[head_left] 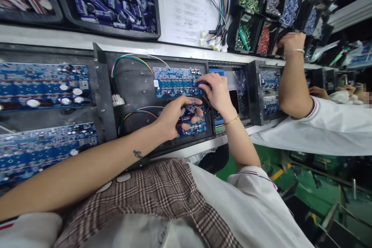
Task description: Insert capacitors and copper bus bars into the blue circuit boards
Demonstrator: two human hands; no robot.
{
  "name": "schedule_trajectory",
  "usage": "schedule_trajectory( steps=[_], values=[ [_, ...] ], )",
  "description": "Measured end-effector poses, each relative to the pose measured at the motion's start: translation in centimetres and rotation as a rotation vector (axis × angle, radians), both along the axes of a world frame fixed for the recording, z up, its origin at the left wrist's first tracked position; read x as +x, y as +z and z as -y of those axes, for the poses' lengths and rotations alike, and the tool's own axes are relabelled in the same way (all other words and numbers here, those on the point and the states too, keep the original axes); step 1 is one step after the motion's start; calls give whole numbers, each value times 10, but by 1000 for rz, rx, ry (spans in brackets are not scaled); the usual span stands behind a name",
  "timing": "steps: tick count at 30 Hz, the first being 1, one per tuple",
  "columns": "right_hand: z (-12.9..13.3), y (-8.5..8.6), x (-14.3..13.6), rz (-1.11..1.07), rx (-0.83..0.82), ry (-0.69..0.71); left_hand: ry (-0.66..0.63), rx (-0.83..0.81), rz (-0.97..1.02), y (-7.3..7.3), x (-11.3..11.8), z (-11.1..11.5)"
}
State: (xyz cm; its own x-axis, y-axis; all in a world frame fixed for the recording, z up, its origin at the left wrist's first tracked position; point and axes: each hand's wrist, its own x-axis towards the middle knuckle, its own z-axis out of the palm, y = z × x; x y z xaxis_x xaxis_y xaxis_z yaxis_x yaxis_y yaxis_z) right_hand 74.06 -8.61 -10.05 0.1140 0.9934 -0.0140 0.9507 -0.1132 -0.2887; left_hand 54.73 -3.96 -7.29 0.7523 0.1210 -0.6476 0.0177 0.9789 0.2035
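Several dark blue cylindrical capacitors lie in my left hand, its fingers curled up around them. This hand hovers over the lower blue circuit board and hides much of it. My right hand pinches a single dark capacitor at the right end of the upper circuit board. Whether its leads touch the board is hidden by the fingers. Both boards sit in a black tray, with coloured wires running from their left ends to a white connector.
Behind stand a bin of blue capacitors, a paper sheet, a wire bundle and black component bins. Populated boards lie left. At right, a phone lies near a co-worker's arm reaching into the bins.
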Motion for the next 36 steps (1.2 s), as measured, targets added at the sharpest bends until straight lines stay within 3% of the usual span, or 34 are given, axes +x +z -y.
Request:
schedule_trajectory(
  steps=[10,17,23,29,31,36],
  values=[
    [-9,11,-4,27,-87,110,25,48,-15,-8,-2,-1],
    [-6,11,-3,133,-59,326,45,35,-37,-13,-4,-1],
    [23,25,-17,109,46,31,45,112,-53,-12,-6,-1],
    [40,48,-39,-142,37,32,49,154,-71,-7,-4,1],
    [35,43,-37,-92,50,15,46,154,-84,-7,-4,2],
    [22,11,-20,77,18,-1,-28,79,-126,-10,-3,3]
  ],
)
